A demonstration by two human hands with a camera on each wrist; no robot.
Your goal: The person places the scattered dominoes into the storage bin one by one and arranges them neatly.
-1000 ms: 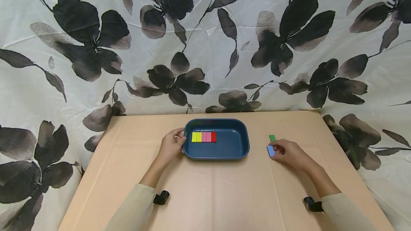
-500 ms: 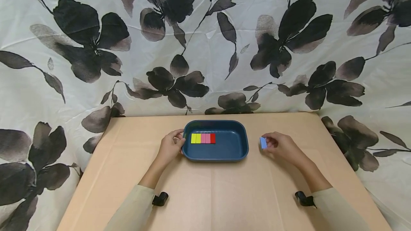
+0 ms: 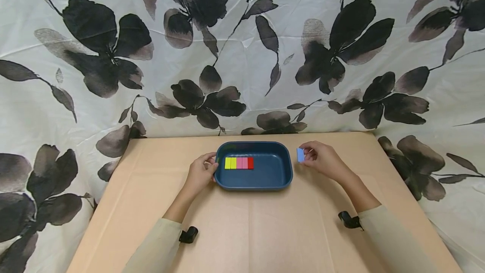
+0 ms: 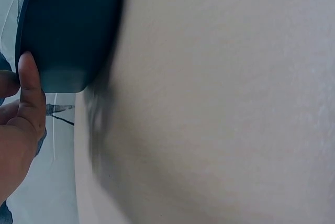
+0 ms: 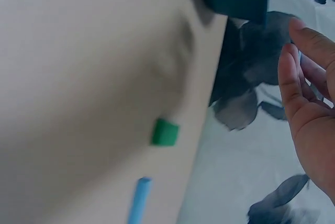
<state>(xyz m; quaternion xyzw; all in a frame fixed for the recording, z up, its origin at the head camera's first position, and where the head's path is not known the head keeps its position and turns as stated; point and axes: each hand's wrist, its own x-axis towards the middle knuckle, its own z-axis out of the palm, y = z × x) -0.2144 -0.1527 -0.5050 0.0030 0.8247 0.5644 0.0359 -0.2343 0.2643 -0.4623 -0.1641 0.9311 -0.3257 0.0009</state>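
My left hand [image 3: 201,171] grips the left end of a dark blue tray [image 3: 270,169], thumb at its rim. In the left wrist view the thumb [image 4: 30,80] presses the tray's wall [image 4: 68,41]. Inside the tray, a row of flat rectangular blocks [image 3: 239,163] runs yellow, pink, red. My right hand [image 3: 323,160] pinches a light blue block [image 3: 300,155] just beyond the tray's right rim, raised off the table. The right wrist view shows the thumb and fingers [image 5: 314,72] mostly covering that block.
Below the right hand, a green block [image 5: 165,132] and another blue piece [image 5: 138,203] lie on the table in the right wrist view. The arm hides them in the head view. A floral cloth [image 3: 246,54] hangs behind the table [image 3: 250,231].
The right hand has carried the blue block leftward and away from me, from beside the green block to near the tray's right side. The left hand and tray stay put.
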